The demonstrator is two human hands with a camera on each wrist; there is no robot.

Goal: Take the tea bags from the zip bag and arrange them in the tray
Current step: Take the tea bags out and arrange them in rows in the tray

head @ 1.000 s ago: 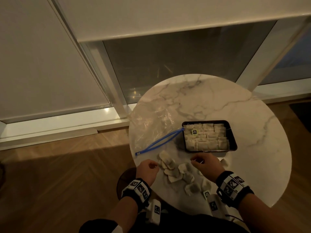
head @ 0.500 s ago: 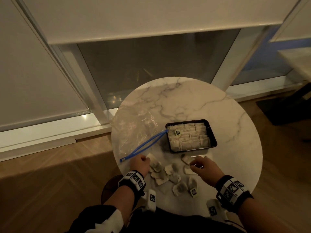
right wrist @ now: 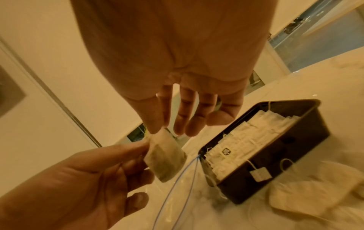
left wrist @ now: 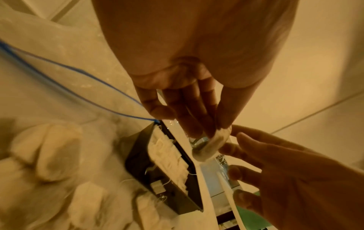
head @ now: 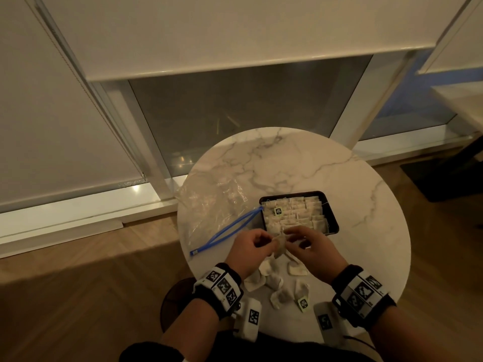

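One tea bag (head: 280, 244) hangs just above the table at the tray's near edge, pinched from both sides. My left hand (head: 269, 242) pinches its left edge (left wrist: 213, 144), and my right hand (head: 290, 235) pinches its top corner (right wrist: 165, 157) between thumb and fingers. The black tray (head: 333, 218) lies just beyond the hands, filled with rows of flat tea bags (head: 295, 212). Several loose tea bags (head: 277, 283) lie on the table under my wrists. The clear zip bag (head: 209, 210) with its blue zip (head: 227, 232) lies flat left of the tray, mouth open.
The round marble table (head: 352, 184) stands against a window wall, with wood floor on both sides. A tag on a string (right wrist: 260, 174) hangs over the tray's near wall (right wrist: 285, 147). Another tagged tea bag (head: 303, 301) lies near the table's front edge.
Both hands left the loose pile, rose and came together before the tray with one tea bag between them. The head view has shifted.
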